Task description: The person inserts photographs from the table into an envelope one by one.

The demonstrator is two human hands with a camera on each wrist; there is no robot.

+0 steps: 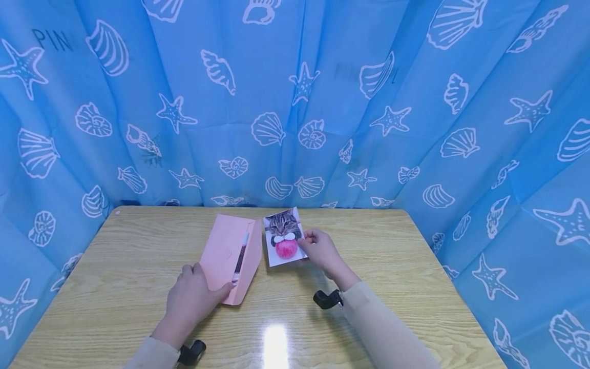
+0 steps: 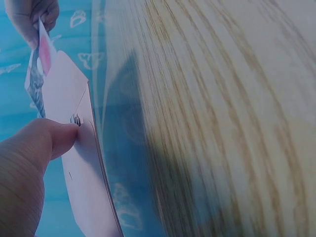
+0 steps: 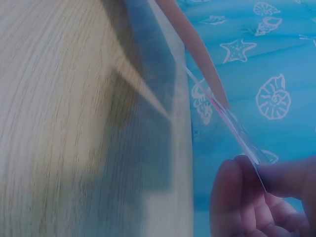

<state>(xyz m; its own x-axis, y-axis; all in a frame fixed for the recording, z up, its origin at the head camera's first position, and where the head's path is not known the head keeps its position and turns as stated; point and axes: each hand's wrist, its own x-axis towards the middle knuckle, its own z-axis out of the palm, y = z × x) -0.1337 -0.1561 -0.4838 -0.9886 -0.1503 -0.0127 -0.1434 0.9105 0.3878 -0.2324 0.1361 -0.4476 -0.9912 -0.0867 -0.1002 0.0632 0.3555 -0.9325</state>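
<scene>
My left hand (image 1: 191, 297) grips a pink envelope (image 1: 226, 248) by its near end, thumb across the front. The envelope's flap stands open on the right, and printed pictures (image 1: 239, 261) show inside the slit. In my right hand (image 1: 322, 251) a photo card (image 1: 286, 238) is pinched by its right edge, between thumb and fingers. The card shows a tabby cat above a pink fluffy ball. It is held just right of the envelope. In the right wrist view the card (image 3: 237, 131) appears nearly edge-on, with the envelope (image 3: 197, 49) behind it.
A wooden table (image 1: 369, 241) lies under both hands, with a bright light reflection near its front. Blue curtains (image 1: 295, 102) printed with white shells and starfish hang behind the table and along its sides. A black wrist mount (image 1: 327, 299) sits on each wrist.
</scene>
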